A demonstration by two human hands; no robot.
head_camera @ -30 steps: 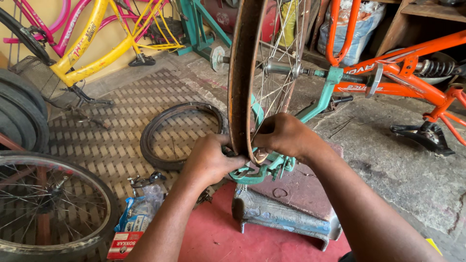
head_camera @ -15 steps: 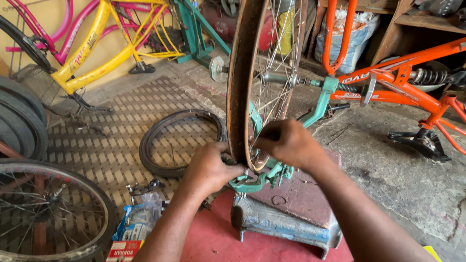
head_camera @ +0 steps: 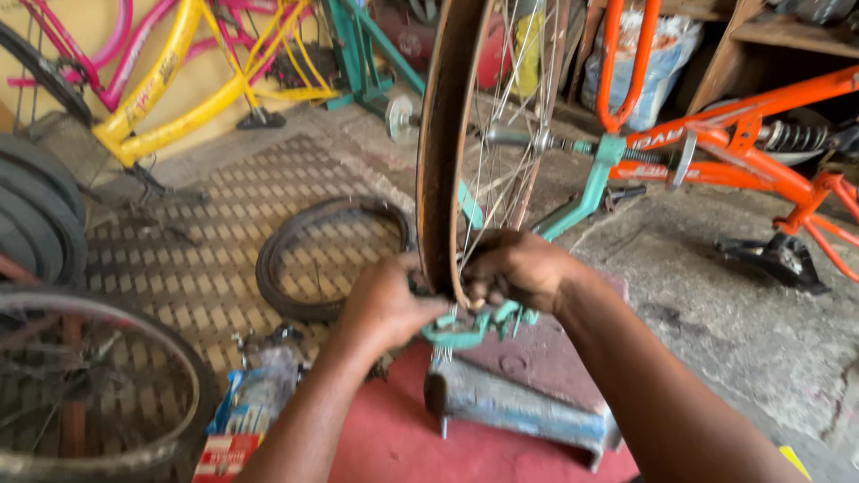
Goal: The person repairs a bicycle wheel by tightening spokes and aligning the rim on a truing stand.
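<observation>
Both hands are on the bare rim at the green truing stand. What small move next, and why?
Probably keep the left hand steadying the rim while the right hand works that one spoke slightly. Both hands pinch the wheel's lowest point, just above the green stand, so the work seems local.

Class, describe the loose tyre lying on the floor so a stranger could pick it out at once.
Start at the upright bare wheel rim that both hands grip at its bottom. Just left of it, flat on the patterned floor, lies the loose tyre. Unlike the tyres stacked at the left edge, it lies alone with no wheel inside.
</observation>
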